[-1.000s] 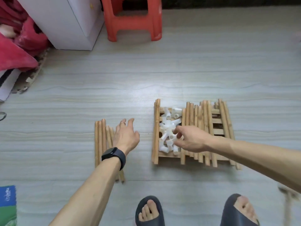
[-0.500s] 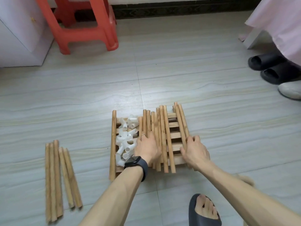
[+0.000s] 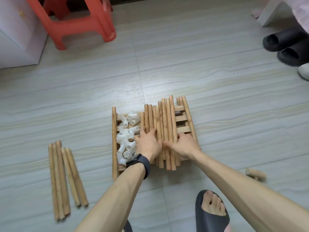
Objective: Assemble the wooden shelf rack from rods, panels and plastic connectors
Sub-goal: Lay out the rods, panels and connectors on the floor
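A slatted wooden panel [image 3: 181, 118] lies flat on the floor. On its left half sits a heap of white plastic connectors [image 3: 128, 133]. Several long wooden rods [image 3: 167, 118] lie side by side across its middle. One more rod [image 3: 114, 139] runs along its left edge. My left hand [image 3: 148, 144] rests on the rods with fingers spread and straight, next to the connectors. My right hand [image 3: 185, 144] is at the bundle's right side, thumb laid across the rods and fingers curled down beside them.
A separate pile of rods [image 3: 65, 178] lies on the floor to the left. A short wooden piece [image 3: 255, 174] lies at the right. A red stool [image 3: 75, 19] and a white cabinet [image 3: 16, 39] stand at the back left, black slippers [image 3: 284, 44] at the far right. My slippered foot [image 3: 212, 211] is near.
My left hand left the floor pile and came onto the panel's rods. My right hand moved from the connectors to the bundle's right side, and its thumb now lies over the rods.
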`<move>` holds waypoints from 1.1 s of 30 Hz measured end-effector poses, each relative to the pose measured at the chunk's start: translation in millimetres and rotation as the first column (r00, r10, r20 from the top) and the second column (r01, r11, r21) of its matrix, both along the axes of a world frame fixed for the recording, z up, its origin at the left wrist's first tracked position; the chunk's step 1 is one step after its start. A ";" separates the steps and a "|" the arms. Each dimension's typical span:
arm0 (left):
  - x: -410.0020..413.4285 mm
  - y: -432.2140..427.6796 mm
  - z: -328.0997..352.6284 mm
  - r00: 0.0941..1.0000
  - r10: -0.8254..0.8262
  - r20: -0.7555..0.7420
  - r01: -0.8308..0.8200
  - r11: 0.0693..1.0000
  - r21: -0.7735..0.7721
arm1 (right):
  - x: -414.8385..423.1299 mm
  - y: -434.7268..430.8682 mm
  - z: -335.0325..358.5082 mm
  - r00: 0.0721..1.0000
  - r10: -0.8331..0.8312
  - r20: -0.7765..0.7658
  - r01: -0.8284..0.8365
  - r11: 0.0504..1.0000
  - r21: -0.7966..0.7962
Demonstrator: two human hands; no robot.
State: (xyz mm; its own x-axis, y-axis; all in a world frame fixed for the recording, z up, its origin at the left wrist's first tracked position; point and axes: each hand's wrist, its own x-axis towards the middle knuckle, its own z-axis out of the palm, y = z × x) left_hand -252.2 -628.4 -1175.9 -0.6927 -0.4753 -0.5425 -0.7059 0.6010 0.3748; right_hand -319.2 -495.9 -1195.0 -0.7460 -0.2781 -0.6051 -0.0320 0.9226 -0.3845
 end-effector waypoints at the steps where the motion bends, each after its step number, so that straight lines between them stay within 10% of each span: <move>1: -0.8 -0.7 0.6 1.000 0.026 0.005 -0.026 1.000 0.012 | -1.7 -2.7 0.3 0.999 0.035 -0.013 -0.034 0.999 0.037; 24: -13.9 5.2 -6.3 0.996 0.054 0.070 -0.043 0.989 -0.144 | 2.4 -6.5 -7.2 0.967 0.196 -0.164 -0.138 0.941 0.309; 33: -49.5 25.4 -10.6 0.989 0.124 0.083 -0.110 0.982 -0.156 | -15.5 25.1 -6.0 0.990 0.038 -0.134 -0.026 0.996 0.089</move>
